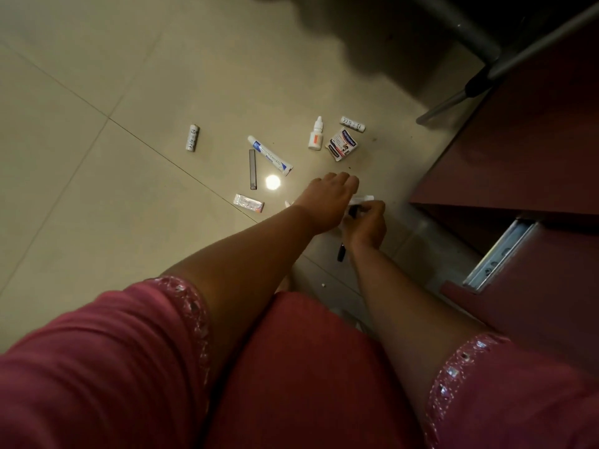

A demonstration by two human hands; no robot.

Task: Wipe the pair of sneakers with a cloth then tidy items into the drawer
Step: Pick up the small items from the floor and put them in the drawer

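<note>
On a tiled floor point(97, 92) beside a dark red cabinet w/ its drawer point(531, 273) pulled out at right, a person in a pink top reaches down w/ both arms. Left hand point(327, 199) hovers palm-down, fingers loosely together, over small white items; whether it grips anything can't be told. Right hand point(366, 222) is curled around a small white-and-black object, partly hidden. Scattered nearby: white tube point(270, 155) w/ blue print, thin dark strip point(252, 169) just beside it, dropper bottle point(316, 134), small printed box point(343, 144), two white cylinders point(192, 138) point(353, 124) well apart, clear wrapped packet point(249, 202), black pen-like item point(341, 251) by the right wrist. No sneakers or cloth visible.
</note>
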